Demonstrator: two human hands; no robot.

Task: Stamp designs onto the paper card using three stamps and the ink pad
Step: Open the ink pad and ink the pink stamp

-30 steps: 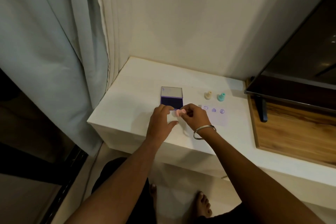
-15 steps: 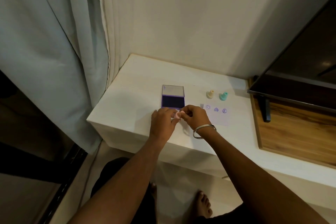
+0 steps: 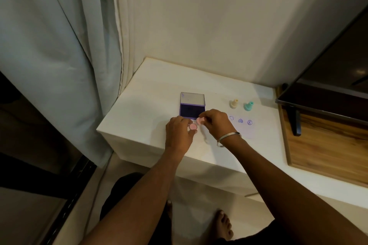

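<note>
An open ink pad (image 3: 191,110) with a dark purple inking face and a raised clear lid lies mid-table. My right hand (image 3: 214,123) pinches a pink stamp (image 3: 199,120) just in front of the pad. My left hand (image 3: 179,132) holds a round pink cap (image 3: 192,126) beside it. The pale paper card (image 3: 246,130) lies to the right, bearing three purple prints (image 3: 240,120). A cream stamp (image 3: 234,103) and a teal stamp (image 3: 248,106) stand upright behind the card.
The white table (image 3: 149,109) ends close on the left near grey curtains (image 3: 59,55). A dark TV screen (image 3: 334,69) on a stand over a wooden board (image 3: 322,145) fills the right. My bare feet (image 3: 224,225) show below.
The pink stamp and its cap, held together between both hands earlier, have come apart: the cap is in my left hand, the stamp in my right.
</note>
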